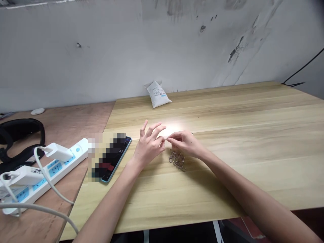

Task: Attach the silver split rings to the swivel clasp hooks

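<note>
- Heap of metal clasps (176, 158): pieces overlap, count unclear.
- Just beyond heap: left hand (150, 147) and right hand (186, 143) pinch small metal piece (166, 139), mostly covered.
- Left of heap: phone (118, 162), partly pixelated.

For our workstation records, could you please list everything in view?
Wall: 1, grey, back
Wood-grain tabletop: 1, tan, centre and right
Brown tabletop: 1, reddish brown, left
Package: 1, white, back centre
Phone: 1, black with blue edge, left of centre
Power strip: 1, white with blue sockets, left
Chargers: 2, white, on power strip
Pale cables: at least 2, white and grey, lower left
Strapped item: 1, black, far left
Oval object: 1, white, back left
Dark cables: count unclear, black, back right
Dark items: count unclear, mostly black, below near edge
Metal clasps: several, silvery, heaped near centre
Small metal piece: 1, silvery, just beyond the heap
Left hand: 1, bare, beside that piece
Right hand: 1, bare, pinching that piece
</note>
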Available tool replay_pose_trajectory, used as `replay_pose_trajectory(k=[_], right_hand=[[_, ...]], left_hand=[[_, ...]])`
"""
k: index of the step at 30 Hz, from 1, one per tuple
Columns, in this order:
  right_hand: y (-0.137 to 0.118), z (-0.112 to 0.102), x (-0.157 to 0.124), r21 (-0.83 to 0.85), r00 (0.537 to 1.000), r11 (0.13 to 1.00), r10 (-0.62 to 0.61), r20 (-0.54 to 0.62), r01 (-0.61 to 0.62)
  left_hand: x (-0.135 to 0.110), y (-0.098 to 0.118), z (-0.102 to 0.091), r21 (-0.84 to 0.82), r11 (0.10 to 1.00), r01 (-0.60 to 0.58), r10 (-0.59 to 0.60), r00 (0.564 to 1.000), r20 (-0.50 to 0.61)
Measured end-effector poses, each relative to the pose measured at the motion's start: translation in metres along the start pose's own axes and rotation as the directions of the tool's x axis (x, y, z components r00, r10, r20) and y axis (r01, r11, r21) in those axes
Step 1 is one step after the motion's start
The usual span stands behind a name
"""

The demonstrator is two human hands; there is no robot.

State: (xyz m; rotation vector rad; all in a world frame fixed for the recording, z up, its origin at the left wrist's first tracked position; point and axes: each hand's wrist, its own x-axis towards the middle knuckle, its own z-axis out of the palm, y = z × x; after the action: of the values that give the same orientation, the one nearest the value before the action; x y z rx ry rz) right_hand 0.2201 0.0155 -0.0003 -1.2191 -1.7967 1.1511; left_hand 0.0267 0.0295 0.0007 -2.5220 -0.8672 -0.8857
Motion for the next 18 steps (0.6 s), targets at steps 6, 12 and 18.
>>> replay_pose_trajectory(k=[6, 12, 18], right_hand=[[0.006, 0.009, -0.001, -0.262, 0.928, 0.928, -0.320, -0.190, 0.266], [0.011, 0.011, -0.001, -0.691, 0.802, 0.601, -0.595, -0.051, 0.402], [0.008, -0.002, 0.000, -0.784, 0.801, 0.484, -0.598, 0.028, 0.389]], left_hand=[[0.001, 0.002, -0.006, -0.059, 0.979, 0.194, -0.193, 0.981, 0.017], [0.002, -0.001, -0.006, -0.206, 0.906, 0.370, -0.366, 0.929, 0.056], [0.000, -0.012, -0.007, -0.288, 0.845, 0.451, -0.457, 0.888, 0.049]])
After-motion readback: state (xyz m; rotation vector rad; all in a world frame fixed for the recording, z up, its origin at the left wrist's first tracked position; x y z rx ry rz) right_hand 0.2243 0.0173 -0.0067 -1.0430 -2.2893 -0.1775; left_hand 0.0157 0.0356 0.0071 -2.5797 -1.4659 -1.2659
